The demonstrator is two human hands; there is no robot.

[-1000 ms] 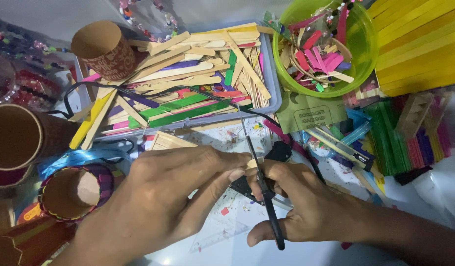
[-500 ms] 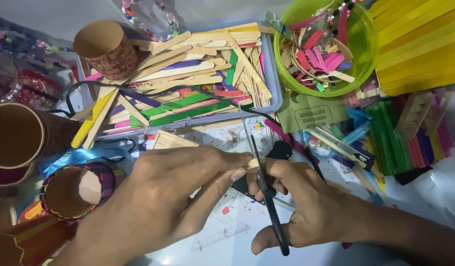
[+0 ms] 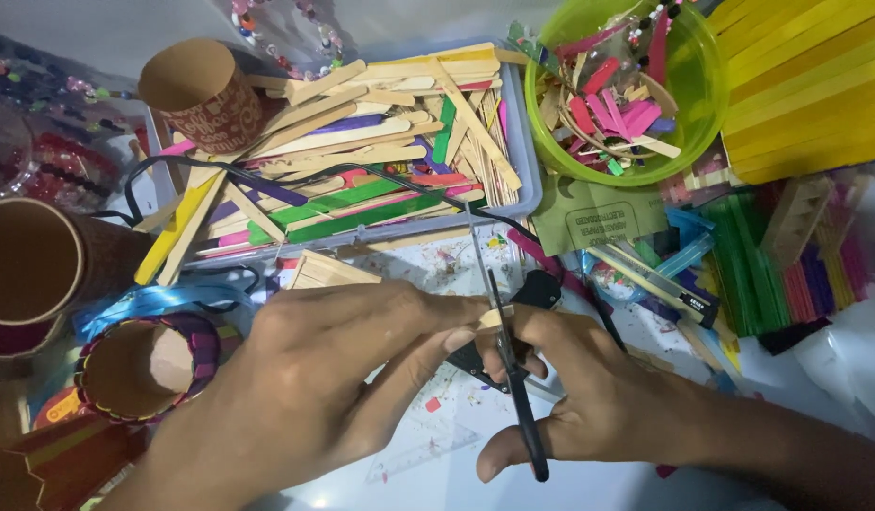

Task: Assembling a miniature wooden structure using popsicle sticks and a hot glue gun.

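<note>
My left hand (image 3: 314,388) pinches a small pale wooden stick piece (image 3: 494,318) between thumb and fingertips at the middle of the view. My right hand (image 3: 598,402) grips black-handled scissors (image 3: 513,378), whose blades point away from me and meet the stick piece right at my left fingertips. Both hands touch over a white work surface speckled with small scraps. The stick piece is mostly hidden by my fingers, so I cannot tell how far the blades are closed on it.
A grey tray (image 3: 524,142) of plain and coloured craft sticks lies behind the hands. A green bowl (image 3: 698,90) of stick offcuts and a stack of yellow sticks (image 3: 806,85) sit at back right. Cardboard tubes (image 3: 40,260) and blue ribbon (image 3: 144,303) are left; a utility knife (image 3: 660,289) is right.
The scissor tips have edged slightly farther away from me along the stick piece. Both hands stay in nearly the same place.
</note>
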